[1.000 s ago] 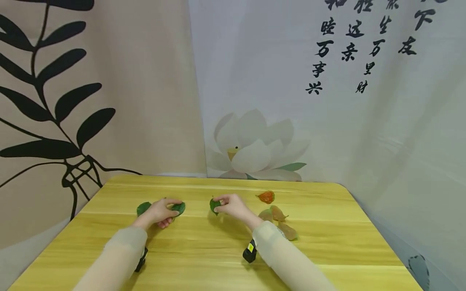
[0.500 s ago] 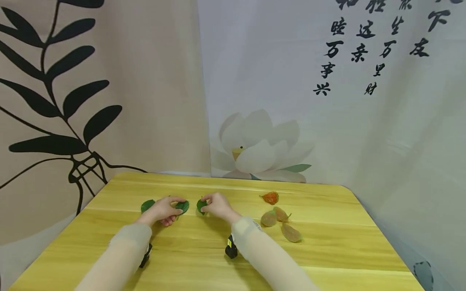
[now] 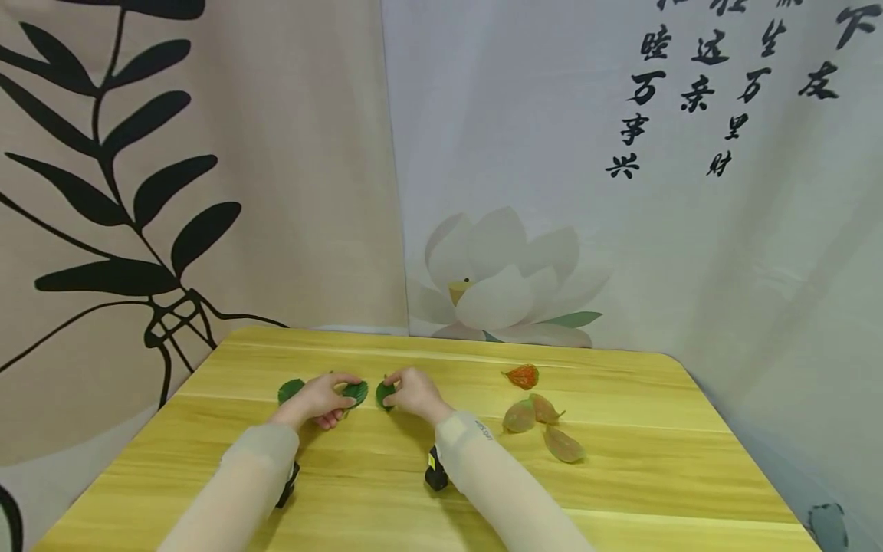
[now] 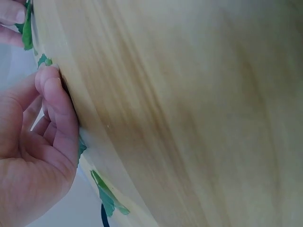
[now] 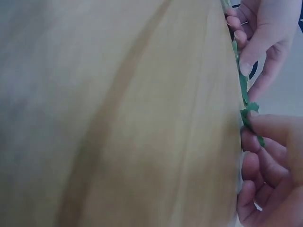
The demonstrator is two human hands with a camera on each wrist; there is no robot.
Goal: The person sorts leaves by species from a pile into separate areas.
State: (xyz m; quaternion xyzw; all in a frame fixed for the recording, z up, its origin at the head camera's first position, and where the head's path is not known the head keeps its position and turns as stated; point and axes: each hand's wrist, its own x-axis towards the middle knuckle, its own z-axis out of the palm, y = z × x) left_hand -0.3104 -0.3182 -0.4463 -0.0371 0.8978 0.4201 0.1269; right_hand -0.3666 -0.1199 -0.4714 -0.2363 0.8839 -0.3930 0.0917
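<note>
With thumb and fingertips, my left hand (image 3: 323, 397) pinches a small green leaf (image 3: 356, 392) with a toothed edge, low over the table. Just to its right, a second green leaf (image 3: 385, 395) is pinched by my right hand (image 3: 416, 392); a narrow gap parts the two leaves in the head view. Another green leaf (image 3: 290, 389) lies left of my left wrist, partly covered by it. In the right wrist view, the right hand's leaf (image 5: 251, 111) appears edge-on between thumb and finger. The left wrist view shows a slightly curled leaf (image 4: 108, 196) on the wood below my left hand.
To the right on the wooden table (image 3: 662, 452) lie an orange-red leaf (image 3: 523, 376) and several brownish leaves, one of them (image 3: 564, 445) nearest the front. A black wrist camera (image 3: 436, 469) hangs under the right sleeve. A printed curtain stands behind the table.
My right hand has moved left with its leaf, up close to the leaf in my left hand. The left hand has kept its hold in nearly the same place. The head view has shifted slightly.
</note>
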